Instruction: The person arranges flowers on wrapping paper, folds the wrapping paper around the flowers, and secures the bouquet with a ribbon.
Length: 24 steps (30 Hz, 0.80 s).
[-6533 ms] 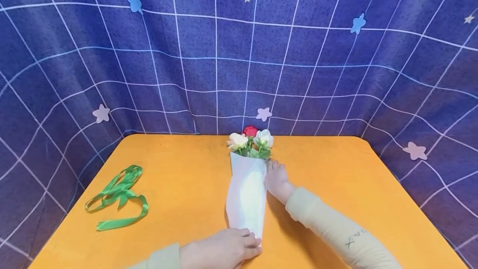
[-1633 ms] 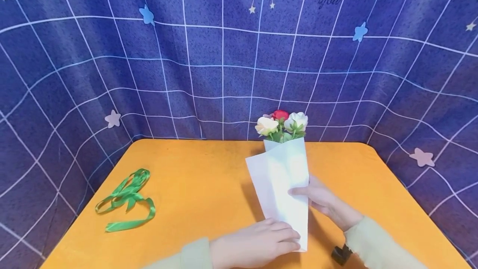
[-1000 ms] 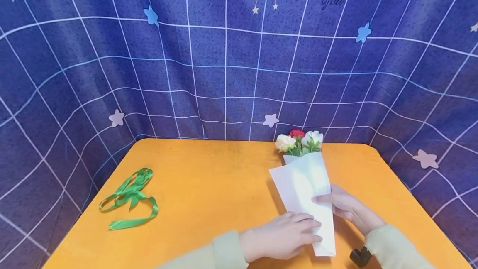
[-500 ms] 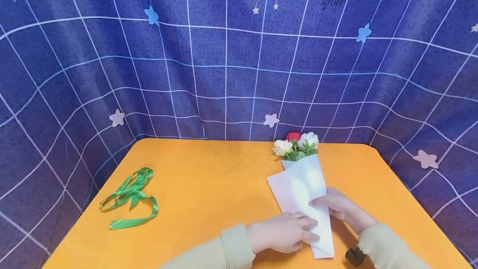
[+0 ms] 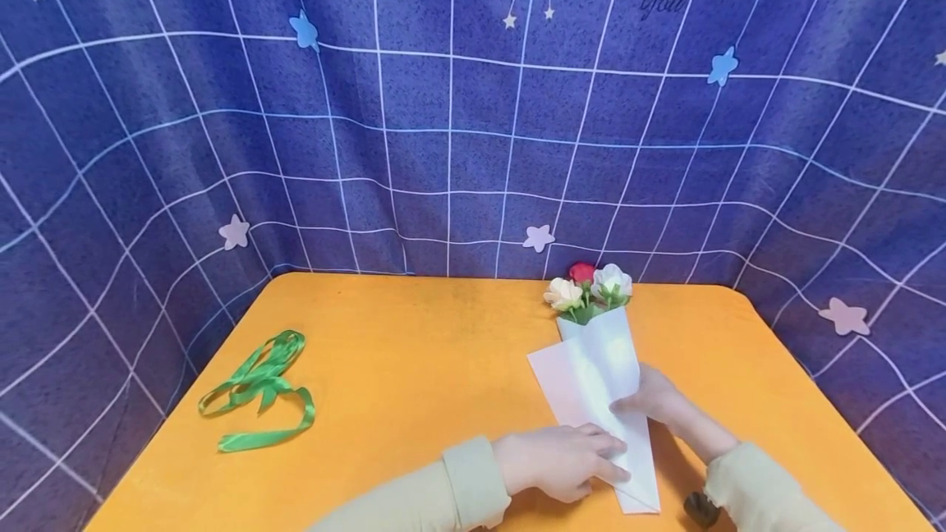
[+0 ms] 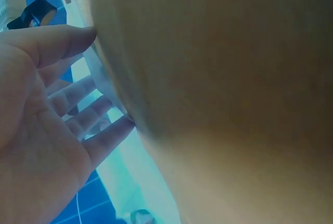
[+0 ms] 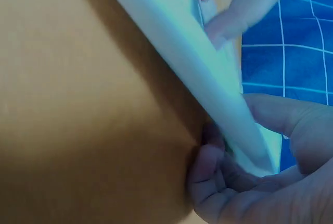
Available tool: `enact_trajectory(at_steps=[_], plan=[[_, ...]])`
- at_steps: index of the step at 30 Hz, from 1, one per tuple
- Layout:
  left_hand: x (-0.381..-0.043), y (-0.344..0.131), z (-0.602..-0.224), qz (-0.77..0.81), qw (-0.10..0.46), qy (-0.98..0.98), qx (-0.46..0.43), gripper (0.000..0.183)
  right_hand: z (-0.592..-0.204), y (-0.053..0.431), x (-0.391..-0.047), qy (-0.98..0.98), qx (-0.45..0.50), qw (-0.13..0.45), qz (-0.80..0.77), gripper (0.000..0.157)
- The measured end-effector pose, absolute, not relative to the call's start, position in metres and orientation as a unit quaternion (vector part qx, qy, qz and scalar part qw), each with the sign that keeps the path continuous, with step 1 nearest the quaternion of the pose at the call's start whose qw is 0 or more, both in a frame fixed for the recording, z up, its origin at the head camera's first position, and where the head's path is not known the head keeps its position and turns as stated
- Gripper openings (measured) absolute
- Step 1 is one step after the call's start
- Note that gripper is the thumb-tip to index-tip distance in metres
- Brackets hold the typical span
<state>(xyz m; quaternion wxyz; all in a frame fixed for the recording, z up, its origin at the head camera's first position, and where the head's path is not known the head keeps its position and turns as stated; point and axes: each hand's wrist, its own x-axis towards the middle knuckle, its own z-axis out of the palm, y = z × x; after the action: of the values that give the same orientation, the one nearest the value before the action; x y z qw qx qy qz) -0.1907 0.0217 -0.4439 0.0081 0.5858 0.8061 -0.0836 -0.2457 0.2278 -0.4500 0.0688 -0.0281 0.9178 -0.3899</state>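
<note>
A bouquet of artificial roses, one cream (image 5: 563, 295), one red (image 5: 581, 271) and one white (image 5: 611, 281), lies at the right of the table, its stems inside a white paper wrap (image 5: 591, 372). My right hand (image 5: 658, 397) grips the wrap's right edge, thumb on top; in the right wrist view its fingers (image 7: 205, 174) curl underneath. Lower down, my left hand (image 5: 557, 460) lies over the paper's left side, its extended fingers pressing on the overlap. From the left wrist, the thumb (image 6: 67, 41) and fingers spread along the paper's edge. The stems are hidden.
A loose coil of green ribbon (image 5: 259, 388) lies at the left of the orange tabletop (image 5: 414, 351). Behind the table hangs a blue gridded curtain (image 5: 473, 146) with stars. A small dark object (image 5: 700, 507) is beside the right sleeve.
The bouquet has moved right from the table's middle, and its paper now overlaps with a corner sticking out left. My right hand has gone from beside the wrap to gripping it.
</note>
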Motion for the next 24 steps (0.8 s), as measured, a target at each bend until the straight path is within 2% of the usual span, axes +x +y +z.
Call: enact_trajectory(at_steps=[4,6,8,11,13,17,24], plan=[[-0.191,0.024,-0.442,-0.094,0.011,0.808,0.581,0.052,-0.446,0.23,-0.246,0.941,-0.038,0.042,-0.333,0.087],[-0.192,0.024,-0.442,-0.093,0.015,0.809,0.58,0.052,-0.444,0.229,-0.244,0.952,-0.054,0.002,-0.301,0.091],[-0.192,0.025,-0.442,-0.089,0.016,0.809,0.58,0.051,-0.444,0.227,-0.243,0.957,-0.093,-0.064,-0.266,0.089],[-0.193,0.025,-0.444,-0.088,0.009,0.807,0.584,0.05,-0.445,0.223,-0.242,0.948,-0.187,-0.164,-0.2,0.078],[-0.193,0.026,-0.444,-0.09,0.001,0.804,0.588,0.05,-0.446,0.22,-0.243,0.932,-0.253,-0.203,-0.16,0.073],[-0.194,0.026,-0.445,-0.096,-0.008,0.802,0.589,0.05,-0.448,0.218,-0.243,0.915,-0.334,-0.188,-0.125,0.071],[-0.195,0.026,-0.445,-0.102,-0.007,0.799,0.592,0.051,-0.456,0.226,-0.246,0.915,-0.361,-0.117,-0.135,0.066]])
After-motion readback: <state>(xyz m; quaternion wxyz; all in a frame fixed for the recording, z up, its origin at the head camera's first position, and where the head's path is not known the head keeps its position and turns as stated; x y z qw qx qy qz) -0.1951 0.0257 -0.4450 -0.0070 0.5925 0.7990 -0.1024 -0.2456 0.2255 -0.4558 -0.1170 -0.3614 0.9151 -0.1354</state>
